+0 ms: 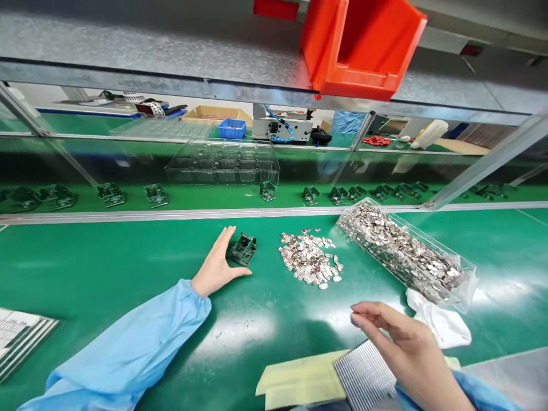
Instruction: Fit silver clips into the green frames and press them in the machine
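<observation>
My left hand (218, 264) reaches forward with thumb and fingers spread around the near left side of a small green circuit board assembly (244, 250) on the green bench. It holds nothing, and I cannot tell whether it touches the board. Nearer to me on the right, my right hand (405, 345) is raised with thumb and forefinger pinched together. Whatever is between those fingertips, if anything, is too small to make out. Beneath that hand lies a ribbed metal plate (363, 374), partly hidden, beside yellow tape (306, 377). A loose pile of small silvery metal pieces (309, 260) lies between the hands.
A clear plastic box (468, 279) full of similar metal pieces stands at right, beside a white cloth (440, 322). Several circuit boards (156, 195) line the strip behind the rail. An orange bin (362, 83) overhangs from the shelf. Stacked papers (25, 337) lie at left.
</observation>
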`<state>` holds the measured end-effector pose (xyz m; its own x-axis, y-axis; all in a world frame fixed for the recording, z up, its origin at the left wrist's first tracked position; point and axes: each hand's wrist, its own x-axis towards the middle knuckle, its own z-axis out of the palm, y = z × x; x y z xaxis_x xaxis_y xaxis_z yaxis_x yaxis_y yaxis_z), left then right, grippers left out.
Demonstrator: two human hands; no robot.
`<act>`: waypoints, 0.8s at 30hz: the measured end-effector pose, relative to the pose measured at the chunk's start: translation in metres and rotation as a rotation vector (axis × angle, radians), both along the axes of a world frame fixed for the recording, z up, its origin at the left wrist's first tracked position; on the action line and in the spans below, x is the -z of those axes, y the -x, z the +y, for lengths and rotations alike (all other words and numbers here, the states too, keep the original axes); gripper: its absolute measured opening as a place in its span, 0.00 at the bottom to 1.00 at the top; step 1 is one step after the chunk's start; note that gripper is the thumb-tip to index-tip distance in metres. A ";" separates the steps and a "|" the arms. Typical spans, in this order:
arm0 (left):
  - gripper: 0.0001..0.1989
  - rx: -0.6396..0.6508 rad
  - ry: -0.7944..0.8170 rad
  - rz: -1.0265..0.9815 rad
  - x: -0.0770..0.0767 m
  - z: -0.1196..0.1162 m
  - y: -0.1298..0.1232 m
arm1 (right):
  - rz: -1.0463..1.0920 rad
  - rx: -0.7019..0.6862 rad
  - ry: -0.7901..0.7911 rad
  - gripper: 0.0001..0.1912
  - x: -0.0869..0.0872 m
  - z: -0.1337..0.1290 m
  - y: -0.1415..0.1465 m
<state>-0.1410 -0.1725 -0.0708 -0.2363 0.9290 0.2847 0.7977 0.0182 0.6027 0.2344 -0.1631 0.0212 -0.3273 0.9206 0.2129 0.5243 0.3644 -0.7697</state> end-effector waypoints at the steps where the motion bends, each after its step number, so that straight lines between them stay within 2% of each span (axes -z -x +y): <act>1: 0.60 0.074 0.041 -0.009 -0.003 0.000 0.005 | 0.030 0.016 0.027 0.14 0.000 -0.008 -0.008; 4: 0.58 0.251 0.163 -0.039 -0.010 0.010 0.020 | 0.121 0.030 0.171 0.14 0.003 -0.031 -0.025; 6: 0.49 0.286 0.191 -0.059 -0.014 0.018 0.020 | 0.192 0.036 0.275 0.14 0.010 -0.045 -0.031; 8: 0.38 0.287 0.137 -0.093 -0.015 0.020 0.008 | 0.266 0.050 0.344 0.14 0.020 -0.056 -0.031; 10: 0.31 0.283 0.027 -0.188 -0.014 0.015 -0.017 | 0.338 0.099 0.350 0.14 0.031 -0.062 -0.026; 13: 0.29 0.309 -0.069 -0.457 -0.012 -0.003 -0.074 | 0.435 0.211 0.263 0.16 0.044 -0.065 -0.014; 16: 0.30 0.406 -0.022 -0.690 -0.017 -0.025 -0.136 | 0.490 0.273 0.212 0.17 0.051 -0.065 -0.005; 18: 0.30 0.471 0.046 -0.766 -0.024 -0.037 -0.170 | 0.513 0.302 0.202 0.15 0.055 -0.067 -0.002; 21: 0.27 0.514 0.113 -0.836 -0.032 -0.047 -0.202 | 0.509 0.339 0.159 0.11 0.058 -0.071 -0.001; 24: 0.25 0.526 0.148 -0.898 -0.034 -0.052 -0.218 | 0.475 0.354 0.131 0.08 0.059 -0.076 -0.001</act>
